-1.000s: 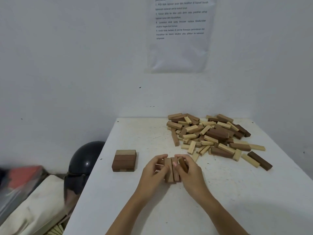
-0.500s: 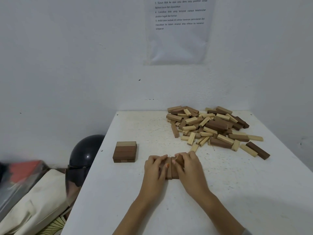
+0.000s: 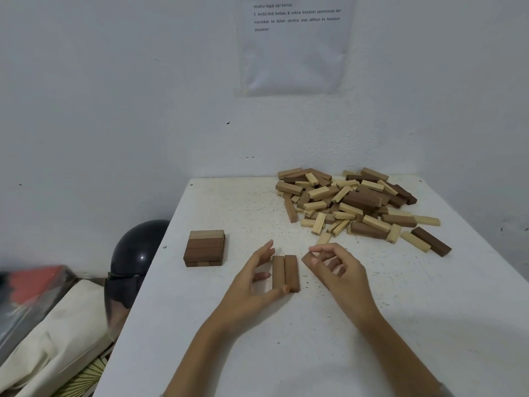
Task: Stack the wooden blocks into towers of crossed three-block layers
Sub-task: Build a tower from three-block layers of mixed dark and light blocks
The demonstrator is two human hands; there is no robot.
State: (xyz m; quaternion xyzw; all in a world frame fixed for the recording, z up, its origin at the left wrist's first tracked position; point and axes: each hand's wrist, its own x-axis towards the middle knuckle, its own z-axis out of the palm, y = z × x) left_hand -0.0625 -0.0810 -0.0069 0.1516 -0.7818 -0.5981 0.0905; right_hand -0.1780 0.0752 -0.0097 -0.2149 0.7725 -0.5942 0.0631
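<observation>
Brown wood: two blocks (image 3: 285, 273) lie side by side on the table (image 3: 315, 339), nearer than the loose pile (image 3: 355, 204). Left hand (image 3: 252, 279), fingers spread, steadies them; right hand (image 3: 337, 267) pinches a third block (image 3: 310, 260), which probably needs squaring alongside to finish this layer

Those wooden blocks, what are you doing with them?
A person is stacking them into towers. One short stack already stands to the left on the white table. Two brown blocks lie side by side for a new layer; the left hand steadies them while the right hand holds a third block beside them. The loose pile waits behind.
</observation>
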